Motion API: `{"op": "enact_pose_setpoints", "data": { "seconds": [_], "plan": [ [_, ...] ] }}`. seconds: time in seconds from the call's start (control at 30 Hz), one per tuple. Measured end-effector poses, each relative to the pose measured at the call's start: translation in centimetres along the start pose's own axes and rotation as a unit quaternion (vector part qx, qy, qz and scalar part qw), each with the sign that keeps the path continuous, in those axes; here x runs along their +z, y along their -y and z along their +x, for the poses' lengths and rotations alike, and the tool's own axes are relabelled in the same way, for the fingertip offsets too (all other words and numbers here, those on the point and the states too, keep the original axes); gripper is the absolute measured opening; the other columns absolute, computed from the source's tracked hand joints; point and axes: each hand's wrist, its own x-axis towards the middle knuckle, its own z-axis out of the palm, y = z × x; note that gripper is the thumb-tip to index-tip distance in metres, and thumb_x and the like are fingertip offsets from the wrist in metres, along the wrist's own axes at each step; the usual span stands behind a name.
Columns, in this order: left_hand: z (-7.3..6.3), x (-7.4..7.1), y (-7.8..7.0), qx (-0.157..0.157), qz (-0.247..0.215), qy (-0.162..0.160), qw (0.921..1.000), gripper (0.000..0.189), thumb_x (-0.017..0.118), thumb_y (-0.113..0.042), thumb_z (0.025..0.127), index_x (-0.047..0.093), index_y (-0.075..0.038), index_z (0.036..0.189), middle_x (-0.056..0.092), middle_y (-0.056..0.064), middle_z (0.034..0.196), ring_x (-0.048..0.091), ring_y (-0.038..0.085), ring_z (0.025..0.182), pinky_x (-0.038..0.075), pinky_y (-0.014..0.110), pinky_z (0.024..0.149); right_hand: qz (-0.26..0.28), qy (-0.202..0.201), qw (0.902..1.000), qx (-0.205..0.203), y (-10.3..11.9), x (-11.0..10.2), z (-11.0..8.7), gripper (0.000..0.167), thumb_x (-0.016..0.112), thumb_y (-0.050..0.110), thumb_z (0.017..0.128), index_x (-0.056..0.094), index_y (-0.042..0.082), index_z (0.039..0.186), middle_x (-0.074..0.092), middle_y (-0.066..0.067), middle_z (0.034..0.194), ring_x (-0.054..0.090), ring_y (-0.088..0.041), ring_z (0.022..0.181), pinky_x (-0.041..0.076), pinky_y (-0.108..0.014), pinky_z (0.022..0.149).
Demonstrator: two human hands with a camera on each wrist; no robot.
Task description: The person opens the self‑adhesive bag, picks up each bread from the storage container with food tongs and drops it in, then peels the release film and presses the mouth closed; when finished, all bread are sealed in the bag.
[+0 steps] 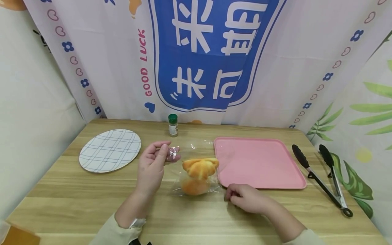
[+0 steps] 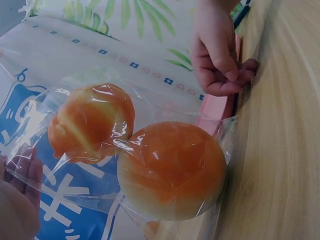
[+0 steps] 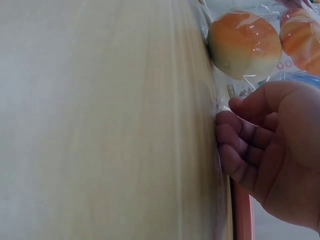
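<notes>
A clear plastic bag (image 1: 193, 146) with two breads inside stands in front of me. At its bottom is a round bun (image 2: 172, 170); above it lies a ridged roll (image 2: 92, 122). My left hand (image 1: 152, 166) pinches the bag's left side near the top, with some fingers showing through the film. In the left wrist view, only part of that left hand (image 2: 22, 200) appears at the edge. My right hand (image 1: 246, 198) rests low by the bag's bottom right corner, fingers loosely curled. Film passes close to its fingertips (image 3: 227, 132); I see no firm hold on it.
A pink tray (image 1: 260, 163) lies right of the bag, and black-tipped tongs (image 1: 324, 183) lie beyond it. On the left is a white checked plate (image 1: 110, 150). A green-capped jar (image 1: 173, 125) stands at the back. An orange-brown object (image 1: 21, 234) sits at the lower left.
</notes>
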Motion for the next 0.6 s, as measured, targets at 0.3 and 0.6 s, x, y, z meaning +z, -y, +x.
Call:
{"op": "enact_pose_setpoints", "data": {
  "seconds": [0.3,0.6],
  "plan": [
    [0.1,0.1,0.0,0.005,0.000,0.001,1.0000,0.013,0.048,-0.010,0.103,0.060,-0.004,0.106,0.075,-0.007,0.083,0.074,0.012,0.078,0.063,0.033,0.075,0.102,-0.068,0.9925,0.004,0.7,-2.3,-0.1,0.019,0.057,0.019,0.098,0.061,0.001,0.101,0.063,-0.013,0.083,0.059,-0.015,0.069,0.056,-0.027,0.059],
    [0.2,0.0,0.0,0.006,0.013,0.006,0.9999,0.014,0.048,-0.010,0.103,0.059,-0.003,0.108,0.074,-0.008,0.083,0.074,0.011,0.075,0.063,0.032,0.077,0.145,-0.245,0.9556,-0.076,3.5,-4.8,1.3,0.025,0.064,0.008,0.094,0.062,-0.004,0.116,0.068,-0.013,0.106,0.061,0.000,0.091,0.056,-0.018,0.080]
  ]
}}
